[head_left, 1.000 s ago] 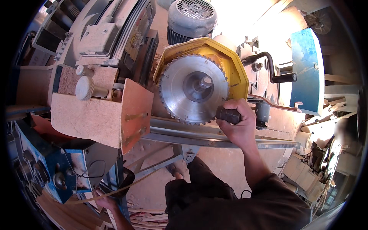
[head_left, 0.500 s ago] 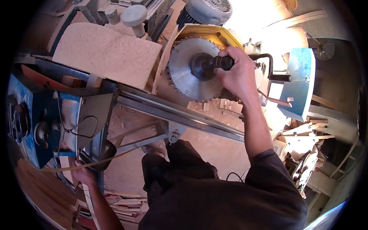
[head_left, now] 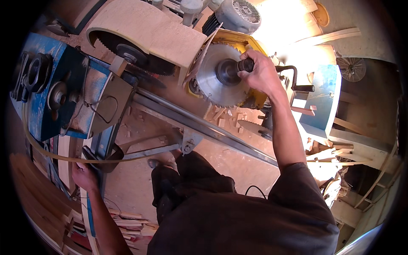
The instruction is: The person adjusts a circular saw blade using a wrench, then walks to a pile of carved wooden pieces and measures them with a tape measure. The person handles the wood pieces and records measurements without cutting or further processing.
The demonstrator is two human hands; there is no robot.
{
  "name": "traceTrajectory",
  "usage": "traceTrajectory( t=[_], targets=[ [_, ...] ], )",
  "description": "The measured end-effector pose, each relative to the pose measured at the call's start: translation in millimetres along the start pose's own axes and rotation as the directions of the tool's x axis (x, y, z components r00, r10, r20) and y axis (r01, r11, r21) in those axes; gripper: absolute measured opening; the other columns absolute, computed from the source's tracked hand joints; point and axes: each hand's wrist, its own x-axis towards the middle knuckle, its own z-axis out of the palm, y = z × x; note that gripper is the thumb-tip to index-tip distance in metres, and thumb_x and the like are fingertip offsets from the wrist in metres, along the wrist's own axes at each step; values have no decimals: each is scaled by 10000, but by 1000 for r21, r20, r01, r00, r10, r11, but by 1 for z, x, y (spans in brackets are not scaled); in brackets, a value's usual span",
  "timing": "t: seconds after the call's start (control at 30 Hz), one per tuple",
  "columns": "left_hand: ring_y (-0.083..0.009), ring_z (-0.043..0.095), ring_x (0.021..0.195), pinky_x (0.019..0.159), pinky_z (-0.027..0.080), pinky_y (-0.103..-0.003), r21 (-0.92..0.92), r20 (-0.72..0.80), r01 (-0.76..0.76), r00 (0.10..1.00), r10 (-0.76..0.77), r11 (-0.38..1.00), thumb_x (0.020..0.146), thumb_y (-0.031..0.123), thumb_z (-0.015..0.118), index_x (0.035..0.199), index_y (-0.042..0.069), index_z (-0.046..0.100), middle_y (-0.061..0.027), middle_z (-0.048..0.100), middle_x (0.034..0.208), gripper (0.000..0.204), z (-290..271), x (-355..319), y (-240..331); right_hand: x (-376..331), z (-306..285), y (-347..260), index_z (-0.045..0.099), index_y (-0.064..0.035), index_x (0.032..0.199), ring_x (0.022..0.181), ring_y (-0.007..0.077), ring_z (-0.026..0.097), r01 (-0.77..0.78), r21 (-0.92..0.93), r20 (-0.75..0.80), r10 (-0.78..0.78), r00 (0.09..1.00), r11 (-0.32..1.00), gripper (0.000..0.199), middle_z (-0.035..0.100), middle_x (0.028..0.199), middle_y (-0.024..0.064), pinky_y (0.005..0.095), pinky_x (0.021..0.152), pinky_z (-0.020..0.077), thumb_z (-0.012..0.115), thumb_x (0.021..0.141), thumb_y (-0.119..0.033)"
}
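My right hand (head_left: 260, 73) is closed round the end of a dark ribbed handle (head_left: 245, 65). This handle stands in line with the hub of a toothed circular saw blade (head_left: 212, 78), which sits in a yellow housing (head_left: 254, 43). My right arm reaches up and away from my body. At the lower left, my left hand (head_left: 85, 176) is closed next to a dark metal part (head_left: 112, 161) of the blue machine (head_left: 46, 112). A pale board (head_left: 65, 163) runs beside it. What the left fingers grip is hidden.
A dusty guard (head_left: 146, 25) partly covers a second blade (head_left: 157, 63); another blade (head_left: 254, 128) shows below the yellow housing. A metal rail (head_left: 204, 125) crosses before my legs. A motor (head_left: 240, 16) stands behind, a crank (head_left: 304, 88) to the right. Wood offcuts (head_left: 131, 223) lie lower left.
The view has shifted; the blue machine sits higher in it, and the blade under the dusty guard now shows. My right hand stays on the handle. My left hand appears slightly higher.
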Motion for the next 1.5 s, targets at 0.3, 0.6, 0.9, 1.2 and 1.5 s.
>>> traceTrajectory(
  t=[0.3, 0.6, 0.9, 1.2, 1.5],
  targets=[
    [-512, 634, 896, 747, 475, -555, -21, -43, -68, 997, 67, 997, 1061, 351, 436, 1041, 32, 692, -265, 693, 948, 409, 4, 1, -3, -14, -5, 2, 628, -25, 1132, 1040, 374, 665, 17, 17, -77, -15, 997, 1000, 420, 681, 1071, 190, 436, 915, 515, 821, 759, -31],
    [-459, 669, 1018, 878, 516, -503, 35, 24, 22, 999, -23, 999, 1046, 331, 451, 1236, 60, 710, -234, 724, 1090, 420, 6, 4, -8, -5, -5, 11, 673, -32, 1135, 962, 309, 695, 90, -31, -24, -90, 996, 995, 435, 713, 1038, 161, 395, 888, 533, 839, 733, -19],
    [-440, 681, 1000, 882, 517, -498, 17, 35, 58, 998, -59, 998, 1036, 352, 454, 1228, 63, 718, -217, 732, 1066, 436, -2, 0, 3, -2, -7, 1, 698, -7, 1197, 1041, 362, 681, 33, -59, 104, -27, 994, 998, 478, 711, 1094, 206, 420, 949, 527, 855, 760, -119],
    [-447, 683, 931, 826, 512, -501, -53, -18, 35, 999, -36, 998, 1050, 348, 442, 1130, 50, 726, -222, 728, 974, 419, -4, -4, 8, -3, -12, -1, 683, -1, 1263, 1089, 370, 669, 122, -124, 168, -100, 981, 985, 542, 700, 1108, 217, 431, 964, 516, 855, 766, -131],
    [-448, 676, 963, 856, 523, -493, 4, -51, -5, 999, 5, 1000, 1033, 358, 470, 1120, 87, 737, -223, 720, 1032, 390, 6, -1, 4, -8, -8, 11, 667, 9, 1258, 1077, 390, 671, 110, -78, 98, -103, 990, 991, 474, 697, 1123, 224, 469, 952, 507, 791, 805, -56]
  ],
)
